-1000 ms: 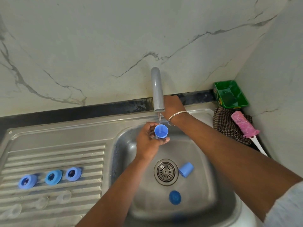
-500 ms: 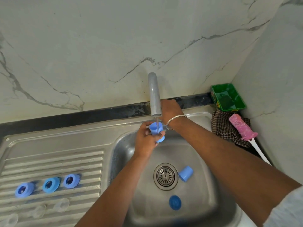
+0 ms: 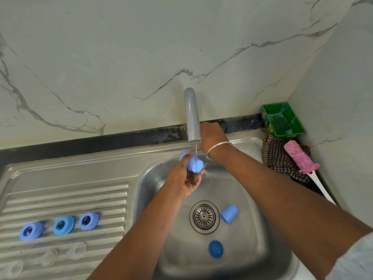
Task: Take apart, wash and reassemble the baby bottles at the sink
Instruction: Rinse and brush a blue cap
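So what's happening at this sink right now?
A person is rinsing a blue bottle cap, held in the left hand under the running tap. The right hand reaches behind the spout. Two more caps wait in the basin; three blue rings and clear teats lie on the drainboard.

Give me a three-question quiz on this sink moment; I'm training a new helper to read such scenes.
1. True or false: water from the tap falls on the blue cap that the left hand grips.
2. How many blue rings lie on the drainboard?
3. The right hand is: A) behind the tap spout, B) on the pink brush, C) in the green tray.

Key: 1 true; 2 three; 3 A.
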Demonstrator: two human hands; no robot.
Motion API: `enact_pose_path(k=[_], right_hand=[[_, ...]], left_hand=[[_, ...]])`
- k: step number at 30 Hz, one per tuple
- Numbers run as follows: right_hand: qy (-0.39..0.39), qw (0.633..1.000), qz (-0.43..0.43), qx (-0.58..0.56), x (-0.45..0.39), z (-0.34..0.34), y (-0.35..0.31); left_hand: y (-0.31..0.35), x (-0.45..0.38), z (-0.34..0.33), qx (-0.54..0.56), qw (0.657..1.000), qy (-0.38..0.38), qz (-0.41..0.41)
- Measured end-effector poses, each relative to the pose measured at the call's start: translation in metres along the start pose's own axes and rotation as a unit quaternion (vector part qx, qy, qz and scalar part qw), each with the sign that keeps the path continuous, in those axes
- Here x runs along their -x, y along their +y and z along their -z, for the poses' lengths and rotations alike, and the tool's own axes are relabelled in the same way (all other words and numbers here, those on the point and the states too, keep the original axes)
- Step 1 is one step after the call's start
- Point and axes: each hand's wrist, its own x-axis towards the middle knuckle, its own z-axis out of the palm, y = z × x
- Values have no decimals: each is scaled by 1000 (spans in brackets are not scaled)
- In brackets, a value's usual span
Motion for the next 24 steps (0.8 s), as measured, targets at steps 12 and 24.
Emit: enact_pose_path(k=[12,24], right_hand=[[3,1000,5,18,0,0,0],[2,1000,11,17,0,0,1]], left_hand=[[-31,-16,19,-252,882,3,-400],[-29,-17,39,-388,797,-33,-462]])
